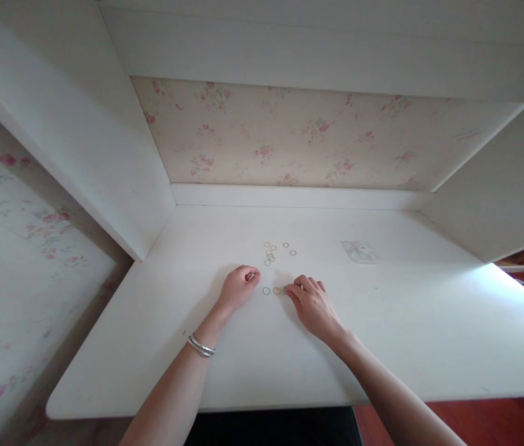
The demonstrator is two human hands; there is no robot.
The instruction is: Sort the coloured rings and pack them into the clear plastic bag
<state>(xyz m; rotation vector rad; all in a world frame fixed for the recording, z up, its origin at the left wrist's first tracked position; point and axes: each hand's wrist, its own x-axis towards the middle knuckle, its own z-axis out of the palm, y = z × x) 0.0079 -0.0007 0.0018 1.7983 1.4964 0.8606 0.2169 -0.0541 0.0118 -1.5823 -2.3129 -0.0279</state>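
Observation:
My right hand point(312, 303) pinches the edge of a small greyish ring point(285, 290) at the tabletop, thumb and forefinger together. Just left of it, a thin yellowish ring point(277, 290) and a thin dark ring point(266, 290) lie flat in a row. My left hand point(240, 286) rests on the table to the left of this row, its fingers curled closed; whatever they hold, if anything, is hidden. Behind the hands lies a loose cluster of several thin yellowish rings point(269, 254), some overlapping. Two darker rings, one nearer the back point(285, 245) and one nearer me point(293, 253), lie right of that cluster.
A clear, flat plastic piece or bag point(359, 252) lies to the right of the rings. The white desk point(410, 328) has a raised strip point(299, 196) at its back, with side panels left point(136, 179) and right point(489, 186) and a white overhang point(318, 62) above.

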